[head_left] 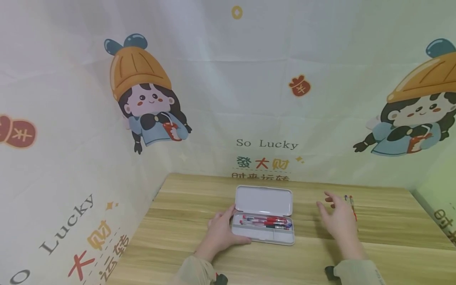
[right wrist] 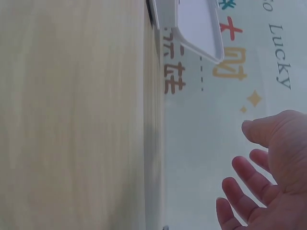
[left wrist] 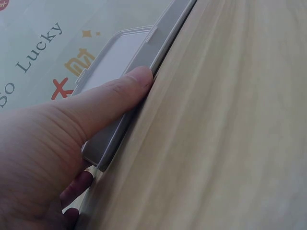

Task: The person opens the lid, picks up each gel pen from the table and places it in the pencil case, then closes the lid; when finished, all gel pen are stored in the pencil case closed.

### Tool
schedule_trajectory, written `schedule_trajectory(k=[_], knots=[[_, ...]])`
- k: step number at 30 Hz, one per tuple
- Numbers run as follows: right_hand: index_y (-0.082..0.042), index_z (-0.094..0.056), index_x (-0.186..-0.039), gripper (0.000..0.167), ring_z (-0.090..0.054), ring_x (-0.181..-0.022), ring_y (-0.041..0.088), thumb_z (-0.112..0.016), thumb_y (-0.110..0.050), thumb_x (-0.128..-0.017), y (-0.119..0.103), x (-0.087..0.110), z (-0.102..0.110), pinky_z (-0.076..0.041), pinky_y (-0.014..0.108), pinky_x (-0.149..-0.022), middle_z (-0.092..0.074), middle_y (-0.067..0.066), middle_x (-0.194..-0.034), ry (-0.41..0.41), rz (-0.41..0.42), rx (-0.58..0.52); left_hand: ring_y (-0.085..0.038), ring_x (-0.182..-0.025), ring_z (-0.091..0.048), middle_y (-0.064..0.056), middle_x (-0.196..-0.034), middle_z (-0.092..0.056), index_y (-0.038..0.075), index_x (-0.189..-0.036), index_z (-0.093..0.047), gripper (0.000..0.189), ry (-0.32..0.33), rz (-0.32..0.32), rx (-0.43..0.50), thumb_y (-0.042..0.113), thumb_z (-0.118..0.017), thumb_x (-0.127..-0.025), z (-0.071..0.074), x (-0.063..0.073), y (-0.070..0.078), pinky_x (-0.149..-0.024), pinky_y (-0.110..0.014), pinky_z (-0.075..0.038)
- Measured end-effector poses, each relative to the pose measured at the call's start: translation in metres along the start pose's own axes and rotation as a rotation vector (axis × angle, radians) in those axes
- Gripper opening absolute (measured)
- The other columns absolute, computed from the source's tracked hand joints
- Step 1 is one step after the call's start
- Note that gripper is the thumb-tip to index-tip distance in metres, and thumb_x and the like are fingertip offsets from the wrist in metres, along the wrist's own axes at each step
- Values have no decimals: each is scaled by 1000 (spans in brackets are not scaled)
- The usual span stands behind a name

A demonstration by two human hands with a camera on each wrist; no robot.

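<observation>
An open pencil case [head_left: 261, 241], pale and hinged, lies on the table with its lid [head_left: 264, 200] tipped back. Several pens [head_left: 267, 222] with red, blue and black parts rest in its long compartment. My left hand [head_left: 221, 232] grips the case's left end; in the left wrist view the thumb [left wrist: 117, 96] lies along the front wall and the other fingers go round the end. To the right of the case, my right hand [head_left: 338, 221] is raised over the table, fingers apart and holding nothing. Loose pens [head_left: 350, 201] lie just beyond it, partly hidden by the hand.
The wood-grain table [head_left: 185, 198] ends at a printed cloth backdrop [head_left: 210, 99] at the back and left. A small divider splits off the case's lower right corner. Dark wrist straps show at both sleeves [head_left: 358, 272].
</observation>
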State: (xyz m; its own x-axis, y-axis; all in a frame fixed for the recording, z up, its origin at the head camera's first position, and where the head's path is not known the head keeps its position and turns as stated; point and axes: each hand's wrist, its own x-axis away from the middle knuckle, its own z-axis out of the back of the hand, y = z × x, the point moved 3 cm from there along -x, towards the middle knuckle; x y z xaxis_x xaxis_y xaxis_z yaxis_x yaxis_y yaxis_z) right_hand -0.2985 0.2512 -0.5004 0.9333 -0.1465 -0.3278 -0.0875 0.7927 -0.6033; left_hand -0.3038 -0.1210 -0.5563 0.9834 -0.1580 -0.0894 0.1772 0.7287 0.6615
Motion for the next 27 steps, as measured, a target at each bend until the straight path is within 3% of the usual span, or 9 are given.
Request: schedule_trajectory(k=[8,16,22,27], knots=[[9,-54,-152,54,-62,-122,55,-65,-23,-109,18,-3,11,-53,68,-98,-65,37,-140,41,-63,-29,-36,-143,-51,-4,-159,-65,15,-172,-38,140,5,-13,2,59,-106,-57,0,-3,-2,-115,-60,-34],[9,-51,-154,57,-55,-134,60,-62,-26,-110,38,-1,17,-46,72,-112,-59,38,-145,42,-174,15,-37,-144,-51,-6,-160,-64,15,-172,-38,141,-1,-10,0,60,-106,-57,-1,-2,-2,-117,-61,-34],[11,-53,-151,55,-56,-127,62,-61,-24,-109,52,0,22,-49,70,-101,-60,41,-141,86,-215,40,-38,-144,-51,-7,-160,-64,14,-172,-38,142,-1,-10,-8,61,-106,-56,-2,-2,-2,-118,-61,-34],[12,-55,-147,53,-54,-129,64,-61,-24,-108,58,3,27,-45,73,-104,-61,41,-139,96,-253,64,-38,-144,-51,-8,-160,-63,14,-172,-38,142,-3,-2,-1,61,-106,-56,-1,-1,0,-118,-61,-34]])
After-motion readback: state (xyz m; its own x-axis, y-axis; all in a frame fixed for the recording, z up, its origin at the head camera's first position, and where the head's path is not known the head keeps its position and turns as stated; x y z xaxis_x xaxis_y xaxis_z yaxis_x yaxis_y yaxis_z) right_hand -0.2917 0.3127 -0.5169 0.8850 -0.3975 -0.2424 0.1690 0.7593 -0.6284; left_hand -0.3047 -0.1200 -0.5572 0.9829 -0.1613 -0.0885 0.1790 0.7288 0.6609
